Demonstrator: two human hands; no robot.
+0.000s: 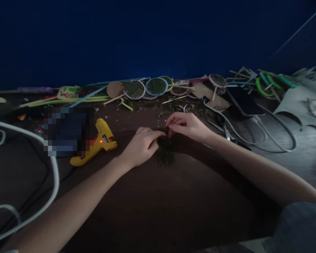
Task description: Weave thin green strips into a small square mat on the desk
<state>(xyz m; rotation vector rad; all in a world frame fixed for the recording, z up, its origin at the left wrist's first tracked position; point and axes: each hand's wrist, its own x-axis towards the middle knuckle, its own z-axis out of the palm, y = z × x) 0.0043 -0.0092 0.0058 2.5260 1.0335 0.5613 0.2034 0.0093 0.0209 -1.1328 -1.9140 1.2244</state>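
Over the dark table, my left hand (pixel 143 147) is closed, its thumb and fingertips pinched at the upper end of a dark green leafy sprig (pixel 167 151). My right hand (pixel 188 125) meets it from the other side, fingers bent and pinching the top of the same sprig. Dim light blurs the exact grip of both hands. The sprig's thin leaves hang toward me below the fingertips. Left of my left hand lies a yellow hot glue gun (pixel 105 135) with its orange light lit.
Small round-framed rackets (pixel 156 86) and sticks line the back by a blue wall (pixel 158 38). Green scraps (pixel 173 105) lie in front of them. Scissors (pixel 226 131), a phone (pixel 244 101) with its cable, and white paper (pixel 292 102) lie right. A white cord (pixel 55 175) loops left.
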